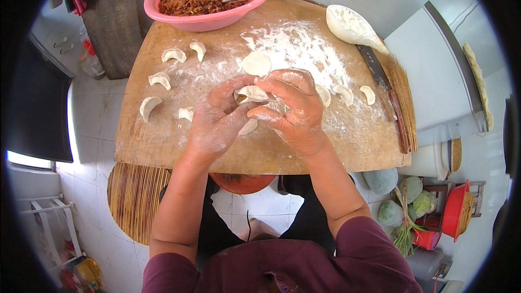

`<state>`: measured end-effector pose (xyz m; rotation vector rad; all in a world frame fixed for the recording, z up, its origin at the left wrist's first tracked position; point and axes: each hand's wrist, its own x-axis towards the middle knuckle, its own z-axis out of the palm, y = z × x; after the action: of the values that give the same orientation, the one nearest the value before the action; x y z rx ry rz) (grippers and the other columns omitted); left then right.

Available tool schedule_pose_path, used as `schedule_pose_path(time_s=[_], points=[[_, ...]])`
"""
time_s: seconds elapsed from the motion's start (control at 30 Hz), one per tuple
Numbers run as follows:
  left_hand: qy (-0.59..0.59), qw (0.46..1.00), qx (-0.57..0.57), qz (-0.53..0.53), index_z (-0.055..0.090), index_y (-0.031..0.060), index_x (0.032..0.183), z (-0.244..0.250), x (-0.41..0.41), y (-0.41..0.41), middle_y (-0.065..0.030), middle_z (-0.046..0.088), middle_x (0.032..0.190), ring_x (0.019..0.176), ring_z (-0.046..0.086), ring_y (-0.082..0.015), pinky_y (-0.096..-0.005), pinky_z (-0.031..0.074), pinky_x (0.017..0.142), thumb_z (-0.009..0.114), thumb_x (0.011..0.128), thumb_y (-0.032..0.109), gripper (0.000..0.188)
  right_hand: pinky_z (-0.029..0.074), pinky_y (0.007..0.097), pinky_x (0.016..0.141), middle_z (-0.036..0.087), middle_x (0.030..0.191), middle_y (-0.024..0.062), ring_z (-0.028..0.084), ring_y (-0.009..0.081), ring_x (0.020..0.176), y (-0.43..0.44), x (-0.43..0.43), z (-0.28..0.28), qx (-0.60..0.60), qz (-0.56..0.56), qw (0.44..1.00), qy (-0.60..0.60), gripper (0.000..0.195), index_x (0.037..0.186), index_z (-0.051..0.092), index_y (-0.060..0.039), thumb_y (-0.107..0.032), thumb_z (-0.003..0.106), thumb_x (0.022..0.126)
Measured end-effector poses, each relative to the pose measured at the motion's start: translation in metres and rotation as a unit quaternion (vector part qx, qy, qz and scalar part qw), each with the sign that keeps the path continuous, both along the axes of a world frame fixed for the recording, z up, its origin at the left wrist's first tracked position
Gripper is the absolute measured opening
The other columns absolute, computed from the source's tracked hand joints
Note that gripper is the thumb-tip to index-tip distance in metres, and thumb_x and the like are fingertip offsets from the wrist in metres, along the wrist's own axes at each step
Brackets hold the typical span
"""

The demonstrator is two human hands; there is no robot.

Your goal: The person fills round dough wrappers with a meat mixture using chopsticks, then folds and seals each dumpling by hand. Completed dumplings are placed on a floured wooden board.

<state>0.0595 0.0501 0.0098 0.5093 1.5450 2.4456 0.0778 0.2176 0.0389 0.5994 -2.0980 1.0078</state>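
Note:
A partly folded dumpling (251, 94), with filling showing at its left end, sits between my two hands above the wooden board. My left hand (217, 116) has its fingers and thumb around the left side of it. The fingers of my right hand (294, 108) pinch its upper right edge. Just beyond them a round dough wrapper (257, 64) lies flat, and another piece of dough (248, 127) shows partly under my hands. Folded dumplings (150, 109) lie apart at the left, and several more (367, 95) lie to the right, one partly hidden by my right hand.
A pink basin (163, 17) of filling with utensils stands at the board's far left. Loose flour (301, 47) covers the middle. At the right are a flour-filled scoop (346, 28), a knife (376, 69) and a straw brush (401, 97). The wooden board (260, 162) ends near my lap.

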Motion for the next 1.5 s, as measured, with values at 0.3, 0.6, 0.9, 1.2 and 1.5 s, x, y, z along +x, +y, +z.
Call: schedule_pose_path(time_s=[0.3, 0.6, 0.9, 1.2, 1.5], points=[[0.009, 0.985, -0.168, -0.038, 0.051, -0.0020, 0.140, 0.005, -0.001, -0.010, -0.0096, 0.060, 0.132, 0.120, 0.058, -0.0169, -0.0299, 0.049, 0.101, 0.059, 0.091, -0.008, 0.050, 0.046, 0.0422, 0.093, 0.067, 0.099, 0.0044, 0.062, 0.0278, 0.099, 0.014, 0.000, 0.016, 0.126, 0.042, 0.990, -0.056, 0.026, 0.096, 0.076, -0.0143, -0.014, 0.083, 0.071], [-0.010, 0.992, -0.119, -0.049, 0.051, -0.0033, 0.138, 0.008, 0.001, -0.003, -0.0087, 0.064, 0.121, 0.104, 0.061, -0.0137, -0.0284, 0.051, 0.090, 0.066, 0.093, 0.005, 0.048, 0.048, 0.0396, 0.086, 0.068, 0.095, 0.0042, 0.064, 0.0260, 0.092, 0.015, 0.000, 0.007, 0.108, 0.018, 0.994, -0.030, 0.024, 0.090, 0.074, -0.0131, -0.008, 0.083, 0.069], [-0.022, 0.990, -0.118, -0.071, 0.060, -0.0026, 0.132, 0.006, 0.000, 0.001, -0.0047, 0.067, 0.109, 0.097, 0.062, -0.0108, -0.0265, 0.052, 0.085, 0.069, 0.094, 0.010, 0.041, 0.045, 0.0419, 0.088, 0.067, 0.097, 0.0048, 0.062, 0.0284, 0.093, 0.018, -0.001, 0.016, 0.112, 0.030, 0.992, -0.050, 0.020, 0.093, 0.073, -0.0128, -0.015, 0.080, 0.074], [-0.090, 0.985, -0.107, -0.105, 0.061, -0.0010, 0.131, 0.010, 0.001, 0.001, -0.0060, 0.069, 0.107, 0.096, 0.064, -0.0127, -0.0287, 0.054, 0.086, 0.068, 0.095, 0.013, 0.040, 0.045, 0.0415, 0.085, 0.066, 0.094, 0.0041, 0.062, 0.0264, 0.090, 0.021, 0.001, 0.009, 0.121, 0.026, 0.991, -0.047, 0.018, 0.092, 0.073, -0.0130, -0.014, 0.078, 0.075], [-0.077, 0.976, -0.153, -0.134, 0.064, 0.0005, 0.127, 0.010, -0.002, -0.005, -0.0027, 0.068, 0.104, 0.094, 0.061, -0.0101, -0.0266, 0.051, 0.085, 0.069, 0.094, 0.016, 0.037, 0.044, 0.0428, 0.088, 0.065, 0.093, 0.0044, 0.062, 0.0262, 0.089, 0.018, 0.000, 0.017, 0.145, 0.047, 0.987, -0.040, 0.018, 0.091, 0.072, -0.0130, -0.009, 0.075, 0.074]])
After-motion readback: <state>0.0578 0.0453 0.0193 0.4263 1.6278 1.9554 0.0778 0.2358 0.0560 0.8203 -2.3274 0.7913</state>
